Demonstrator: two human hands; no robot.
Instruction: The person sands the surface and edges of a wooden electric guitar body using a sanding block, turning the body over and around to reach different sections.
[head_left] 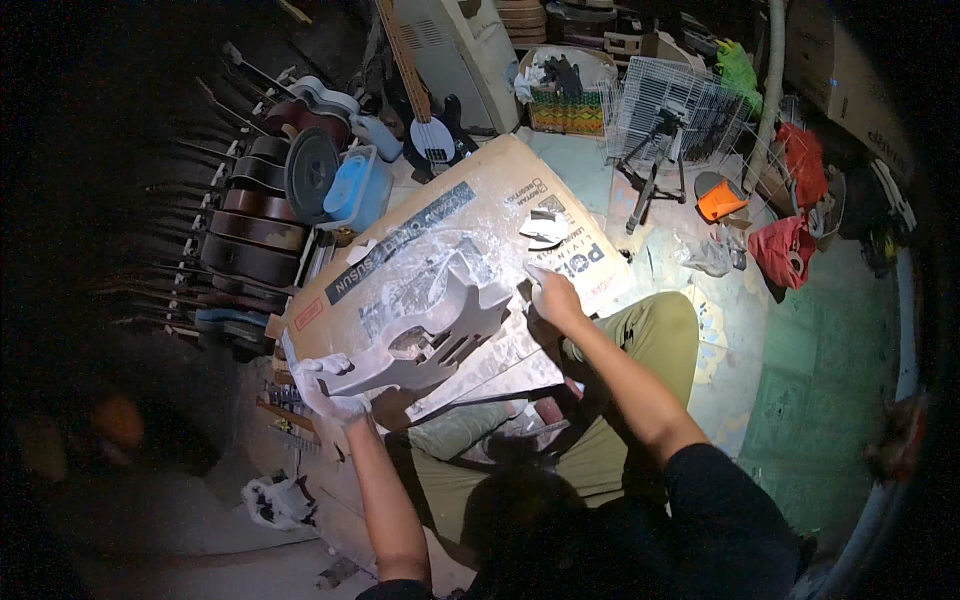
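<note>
A grey, dusty electric guitar body (pixel 440 335) with curved horns and cut-out cavities is tilted over my lap. My left hand (pixel 335 385), coated in white dust or wearing a pale glove, grips its lower left end. At the opposite end my right hand (pixel 555 298) is closed on the body's edge; part of that grip is hidden. Under the body lies a flat cardboard box (pixel 480 215), smeared with white dust. A curled white piece (pixel 543 228), perhaps sandpaper, rests on the box near my right hand. A pale, dusty flat sheet (pixel 510 375) shows between the body and my legs.
Several guitars (pixel 255 235) stand in a row at left, beside a blue plastic tub (pixel 360 190). Behind the box are a black-and-white guitar (pixel 432 138) and a patterned basket (pixel 568 108). A wire cage (pixel 670 100), small tripod (pixel 655 170) and red bag (pixel 782 250) sit at right.
</note>
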